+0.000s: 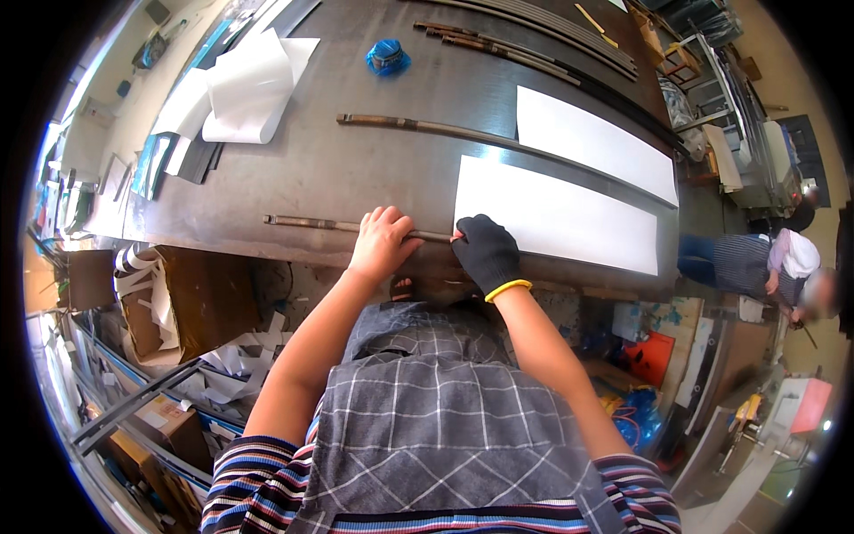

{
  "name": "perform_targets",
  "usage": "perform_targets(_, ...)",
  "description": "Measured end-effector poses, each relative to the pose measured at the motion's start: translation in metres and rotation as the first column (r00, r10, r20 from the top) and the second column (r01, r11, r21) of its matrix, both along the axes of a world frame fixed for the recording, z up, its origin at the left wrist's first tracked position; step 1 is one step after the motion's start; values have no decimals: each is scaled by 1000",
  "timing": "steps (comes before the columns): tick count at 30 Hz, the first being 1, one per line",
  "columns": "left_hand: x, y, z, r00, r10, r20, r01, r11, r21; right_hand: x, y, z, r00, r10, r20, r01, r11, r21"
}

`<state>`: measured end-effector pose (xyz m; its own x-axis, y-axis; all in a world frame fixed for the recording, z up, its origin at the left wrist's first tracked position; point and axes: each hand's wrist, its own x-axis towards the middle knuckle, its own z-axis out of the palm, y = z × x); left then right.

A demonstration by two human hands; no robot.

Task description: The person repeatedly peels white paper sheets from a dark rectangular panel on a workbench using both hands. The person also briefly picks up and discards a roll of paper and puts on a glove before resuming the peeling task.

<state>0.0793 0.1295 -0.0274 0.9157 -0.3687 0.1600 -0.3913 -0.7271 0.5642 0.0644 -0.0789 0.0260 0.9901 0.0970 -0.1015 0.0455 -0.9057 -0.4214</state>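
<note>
A long, thin dark metal bar (307, 222) lies along the near edge of the dark table (253, 182). My bare left hand (385, 238) is closed over the bar, fingers on top. Just to its right, my right hand (487, 254) wears a black knitted glove with a yellow cuff, its bare fingertips pinching the same bar. That hand rests at the left end of a white rectangular sheet (560, 218), which hides part of the bar's line. A second white sheet (596, 147) lies farther back, with another similar bar (400, 122) running between the two sheets.
More bars (498, 46) lie at the table's far side. A blue plastic-wrapped roll (387, 58) sits at back left, near curled white sheets (253, 84). A cardboard box (205, 303) stands below the left edge. Another person (756, 262) is at far right.
</note>
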Motion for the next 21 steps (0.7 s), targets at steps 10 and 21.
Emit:
perform_targets(10, 0, 6, -1, 997, -4, 71, 5, 1000, -5, -47, -314, -67, 666, -741, 87, 740, 642, -198)
perform_targets(21, 16, -158, 36, 976, -218, 26, 219, 975, -32, -110, -304, -7, 820, -567, 78, 525, 800, 292)
